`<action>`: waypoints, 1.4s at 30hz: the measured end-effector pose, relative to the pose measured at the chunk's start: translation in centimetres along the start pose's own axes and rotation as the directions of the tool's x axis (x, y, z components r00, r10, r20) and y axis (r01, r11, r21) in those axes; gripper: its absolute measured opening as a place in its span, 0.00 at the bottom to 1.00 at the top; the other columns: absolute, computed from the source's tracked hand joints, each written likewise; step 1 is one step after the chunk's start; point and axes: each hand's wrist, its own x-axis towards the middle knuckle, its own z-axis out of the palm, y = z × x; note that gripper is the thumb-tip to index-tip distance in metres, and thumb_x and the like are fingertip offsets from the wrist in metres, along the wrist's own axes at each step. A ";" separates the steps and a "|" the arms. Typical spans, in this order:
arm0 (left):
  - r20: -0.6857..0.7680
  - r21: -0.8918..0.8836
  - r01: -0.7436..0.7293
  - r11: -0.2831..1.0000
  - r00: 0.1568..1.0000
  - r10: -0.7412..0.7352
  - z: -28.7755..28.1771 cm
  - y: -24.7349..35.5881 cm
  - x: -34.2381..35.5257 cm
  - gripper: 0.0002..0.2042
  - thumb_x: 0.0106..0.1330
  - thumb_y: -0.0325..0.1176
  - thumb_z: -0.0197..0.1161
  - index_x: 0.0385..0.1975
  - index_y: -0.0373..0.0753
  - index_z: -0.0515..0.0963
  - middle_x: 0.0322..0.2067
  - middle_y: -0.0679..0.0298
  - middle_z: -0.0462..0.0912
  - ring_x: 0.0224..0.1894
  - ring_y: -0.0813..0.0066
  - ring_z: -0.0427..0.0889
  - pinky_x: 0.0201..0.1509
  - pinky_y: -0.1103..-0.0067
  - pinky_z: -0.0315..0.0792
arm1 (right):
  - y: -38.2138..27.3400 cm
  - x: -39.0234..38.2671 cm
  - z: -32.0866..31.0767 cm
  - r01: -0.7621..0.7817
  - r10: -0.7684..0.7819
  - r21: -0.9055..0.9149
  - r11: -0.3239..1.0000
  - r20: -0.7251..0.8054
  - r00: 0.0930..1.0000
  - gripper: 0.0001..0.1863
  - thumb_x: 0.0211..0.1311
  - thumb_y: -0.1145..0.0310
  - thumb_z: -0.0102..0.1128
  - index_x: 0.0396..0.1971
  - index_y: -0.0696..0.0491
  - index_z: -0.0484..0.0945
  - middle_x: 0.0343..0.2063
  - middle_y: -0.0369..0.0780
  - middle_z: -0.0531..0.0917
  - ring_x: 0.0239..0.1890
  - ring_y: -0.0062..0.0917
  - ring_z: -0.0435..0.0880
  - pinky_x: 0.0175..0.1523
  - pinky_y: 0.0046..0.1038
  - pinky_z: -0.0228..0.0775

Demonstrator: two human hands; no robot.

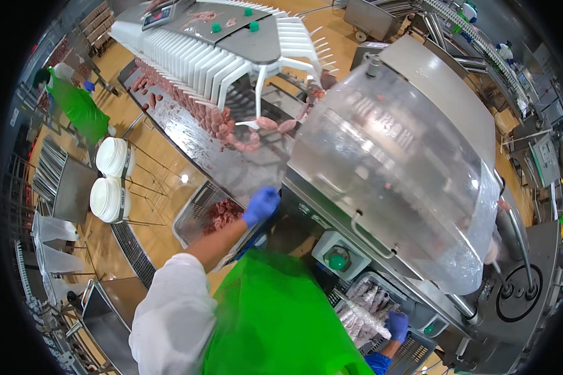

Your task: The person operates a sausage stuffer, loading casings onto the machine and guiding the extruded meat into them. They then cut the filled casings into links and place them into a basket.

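My left hand, in a blue glove, is closed at the near left corner of the machine, beside the metal table. Whatever its fingers hold, if anything, is hidden. Low on the right, my right hand, also gloved in blue, grips the end of a long whitish, wrinkled casing stick. Under it, a grey plastic basket contains several similar wrapped sticks. The machine's large clear cover is down. Linked sausages run from the machine to white hanging hooks.
A metal table carries sausages under the hook conveyor. Left of my arm stand a crate of meat and two white buckets. A green button box sits in front of me. A person in a green apron stands far left.
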 end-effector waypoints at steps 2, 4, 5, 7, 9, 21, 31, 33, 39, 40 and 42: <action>-0.167 -0.294 0.057 0.954 0.980 -0.110 -1.8 -4.5 4.4 0.24 0.61 0.41 0.65 0.52 0.33 0.69 0.39 0.61 0.77 0.39 0.71 0.76 0.44 0.73 0.72 | -9.6 -1.4 -0.8 -0.025 -0.077 0.269 0.963 0.362 0.929 0.20 0.56 0.55 0.60 0.26 0.61 0.83 0.20 0.44 0.84 0.27 0.27 0.84 0.36 0.32 0.74; -0.092 -0.393 0.042 0.919 0.992 -0.085 -3.2 -1.5 9.8 0.29 0.60 0.42 0.67 0.57 0.33 0.67 0.40 0.65 0.74 0.41 0.75 0.73 0.45 0.75 0.70 | -18.4 -2.1 -0.1 0.217 -0.413 0.398 0.891 0.515 0.751 0.15 0.62 0.60 0.57 0.29 0.57 0.84 0.24 0.39 0.85 0.31 0.27 0.84 0.41 0.30 0.74; -0.024 -0.523 0.035 0.851 0.998 -0.056 -3.7 3.3 12.2 0.30 0.59 0.42 0.68 0.58 0.34 0.67 0.39 0.65 0.73 0.42 0.77 0.72 0.45 0.76 0.69 | -20.6 -1.6 1.7 0.443 -0.591 0.396 0.804 0.455 0.666 0.20 0.62 0.56 0.56 0.33 0.61 0.83 0.29 0.44 0.85 0.35 0.28 0.84 0.42 0.28 0.73; 0.016 -0.704 0.025 0.710 1.000 -0.020 -4.4 6.1 16.2 0.27 0.59 0.43 0.68 0.54 0.34 0.70 0.39 0.65 0.74 0.41 0.78 0.72 0.44 0.77 0.69 | -30.3 -2.2 1.7 0.523 -0.619 0.335 0.783 0.491 0.613 0.20 0.64 0.57 0.55 0.37 0.61 0.82 0.32 0.45 0.85 0.37 0.30 0.84 0.44 0.29 0.73; 0.054 -0.788 0.083 0.610 0.996 -0.067 -4.7 5.1 17.7 0.24 0.60 0.44 0.68 0.49 0.34 0.73 0.37 0.65 0.75 0.39 0.79 0.72 0.42 0.79 0.68 | -37.5 -2.1 3.2 0.591 -0.707 0.390 0.706 0.440 0.554 0.20 0.65 0.58 0.54 0.42 0.60 0.81 0.35 0.46 0.85 0.38 0.31 0.84 0.46 0.31 0.74; 0.292 -0.306 0.401 0.863 0.903 -0.316 -14.0 -13.4 7.0 0.17 0.61 0.45 0.67 0.32 0.34 0.80 0.28 0.65 0.80 0.29 0.79 0.76 0.34 0.77 0.71 | -53.4 -2.8 4.4 0.582 -0.729 0.439 0.684 0.425 0.537 0.20 0.63 0.60 0.55 0.50 0.56 0.78 0.43 0.47 0.84 0.45 0.35 0.83 0.52 0.31 0.72; 0.201 0.241 -0.256 0.936 0.957 0.209 -35.7 5.6 14.3 0.16 0.57 0.47 0.68 0.29 0.38 0.82 0.25 0.57 0.80 0.27 0.67 0.78 0.35 0.72 0.72 | -47.8 -0.9 3.4 0.594 -0.708 0.384 0.707 0.376 0.598 0.22 0.64 0.58 0.55 0.51 0.58 0.77 0.45 0.46 0.83 0.47 0.32 0.82 0.54 0.30 0.71; 0.012 0.389 -0.262 0.883 0.960 0.280 -39.7 9.3 17.4 0.16 0.55 0.46 0.69 0.29 0.37 0.81 0.27 0.60 0.82 0.29 0.63 0.80 0.37 0.71 0.73 | -47.3 -1.0 3.1 0.571 -0.707 0.418 0.706 0.370 0.603 0.21 0.64 0.59 0.55 0.51 0.58 0.77 0.46 0.46 0.83 0.48 0.32 0.82 0.55 0.30 0.70; -0.032 0.083 -0.288 0.954 0.956 0.292 -28.7 13.3 14.5 0.24 0.59 0.41 0.69 0.52 0.37 0.74 0.50 0.52 0.76 0.53 0.61 0.76 0.58 0.66 0.69 | -45.1 -2.3 2.4 0.505 -0.687 0.501 0.703 0.296 0.664 0.21 0.64 0.59 0.56 0.51 0.57 0.78 0.46 0.46 0.83 0.49 0.32 0.81 0.55 0.29 0.70; 0.168 -0.187 0.000 0.982 0.985 0.032 -24.1 16.0 12.1 0.19 0.61 0.39 0.68 0.47 0.35 0.77 0.49 0.53 0.78 0.50 0.64 0.78 0.56 0.71 0.71 | -44.1 -2.6 2.6 0.483 -0.677 0.519 0.705 0.289 0.677 0.21 0.64 0.59 0.56 0.51 0.57 0.78 0.46 0.46 0.83 0.49 0.32 0.81 0.55 0.29 0.70; 0.413 -0.341 -0.129 0.931 0.870 0.271 -15.8 15.2 10.6 0.16 0.68 0.42 0.60 0.46 0.36 0.78 0.46 0.59 0.80 0.48 0.71 0.78 0.53 0.73 0.73 | -42.2 -2.5 3.8 0.448 -0.665 0.539 0.713 0.320 0.674 0.21 0.64 0.60 0.56 0.51 0.57 0.77 0.46 0.46 0.83 0.48 0.32 0.81 0.55 0.29 0.70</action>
